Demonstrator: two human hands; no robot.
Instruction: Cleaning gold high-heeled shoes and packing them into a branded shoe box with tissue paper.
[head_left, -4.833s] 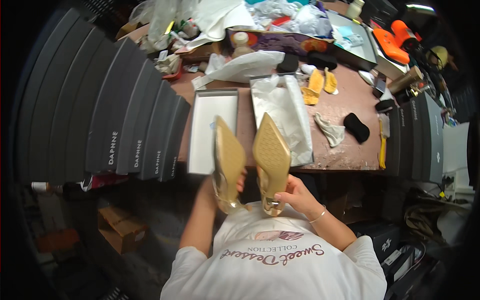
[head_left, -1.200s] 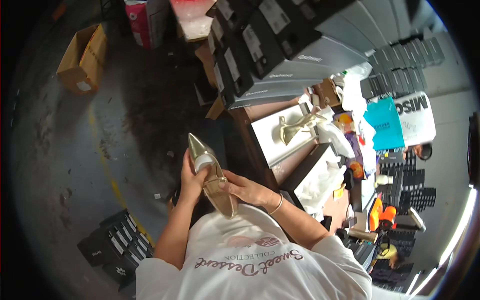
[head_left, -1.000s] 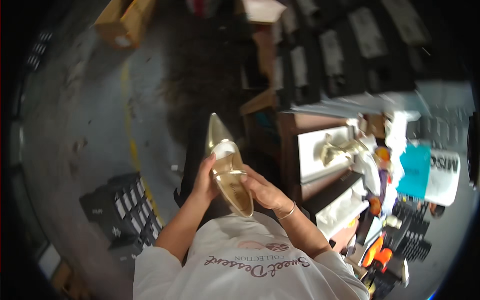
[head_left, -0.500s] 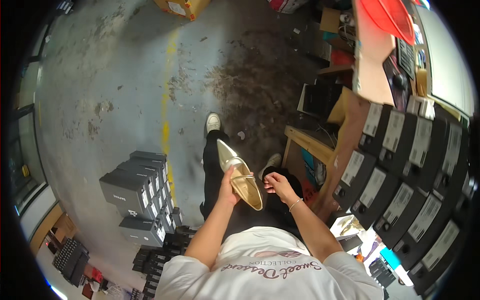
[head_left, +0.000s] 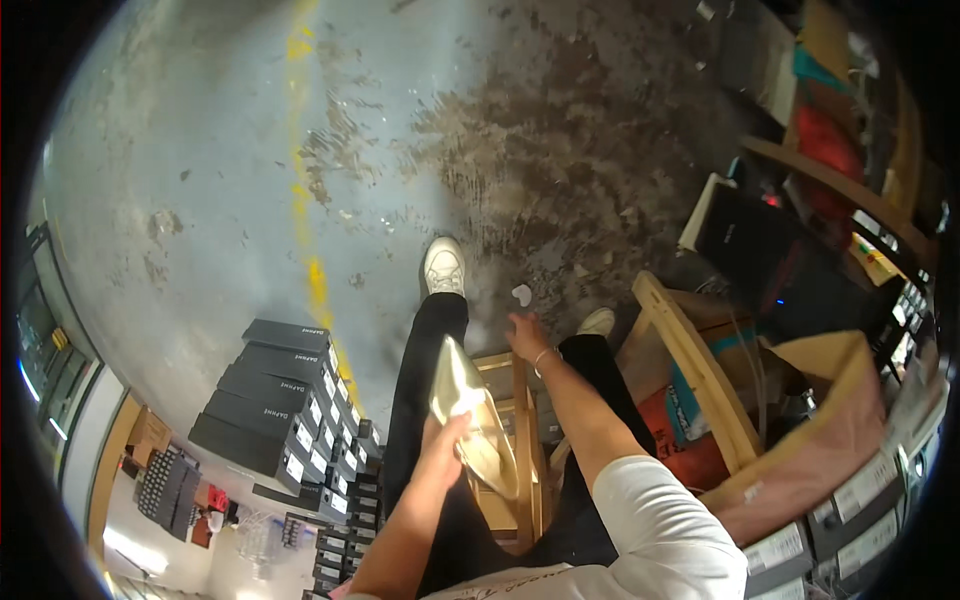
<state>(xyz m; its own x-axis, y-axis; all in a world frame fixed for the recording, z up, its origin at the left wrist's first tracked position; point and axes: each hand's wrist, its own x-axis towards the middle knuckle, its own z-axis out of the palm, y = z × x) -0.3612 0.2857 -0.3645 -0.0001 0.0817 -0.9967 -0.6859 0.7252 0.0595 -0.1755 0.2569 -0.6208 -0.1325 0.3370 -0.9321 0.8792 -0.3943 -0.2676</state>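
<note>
A: Left hand (head_left: 443, 440) wraps its fingers round the gold pointed shoe (head_left: 470, 425), held up over the legs.

B: And the right hand (head_left: 524, 333)?

A: Empty, fingers loosely spread, reaching down past the wooden stool (head_left: 520, 420) toward the concrete floor (head_left: 200, 150). Looks mid-carry; next calls for a steady hold.

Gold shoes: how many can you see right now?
1. A gold pointed shoe is held in the left hand, above the person's dark trousers. The right hand holds nothing. Another could be hidden out of frame.
</note>
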